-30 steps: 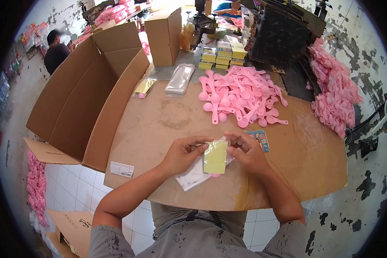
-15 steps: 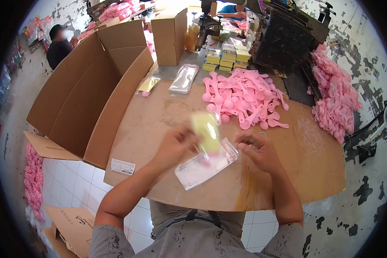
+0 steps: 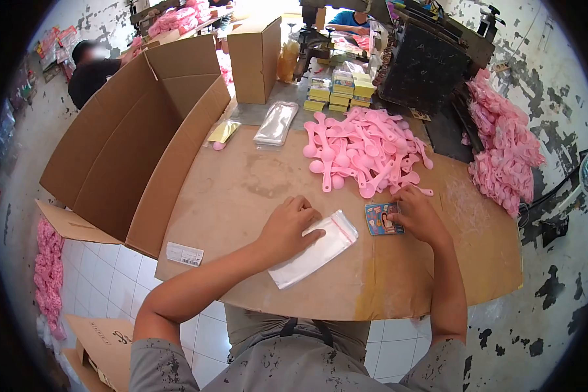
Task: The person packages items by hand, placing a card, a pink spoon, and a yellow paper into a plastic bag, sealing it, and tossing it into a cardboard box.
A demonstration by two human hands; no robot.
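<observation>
My left hand [image 3: 291, 228] rests at the upper left edge of a stack of clear plastic bags [image 3: 317, 255], palm down, its thumb over the stack. Its fingers are loosely bent and apart, with nothing seen in them. Over to the right, my right hand [image 3: 421, 212] has its thumb and fingers on a small blue printed card [image 3: 379, 220] with a picture on it. Whether it is one card or several stacked cannot be told. Just beyond that hand lies a heap of pink plastic scoops [image 3: 366, 147].
An open cardboard box [image 3: 176, 157] stands left. Toward the back are more clear bags [image 3: 276, 124], a bagged yellow card [image 3: 223, 132], stacked cards [image 3: 340, 90] and a black machine [image 3: 421, 65]. Pink bundles [image 3: 506, 150] hang right. Another person [image 3: 91, 75] is at back left.
The clear bag with a yellow card and pink piece has left my left hand, now over the bag stack. My right hand has shifted right, and the blue card shows clearly under it.
</observation>
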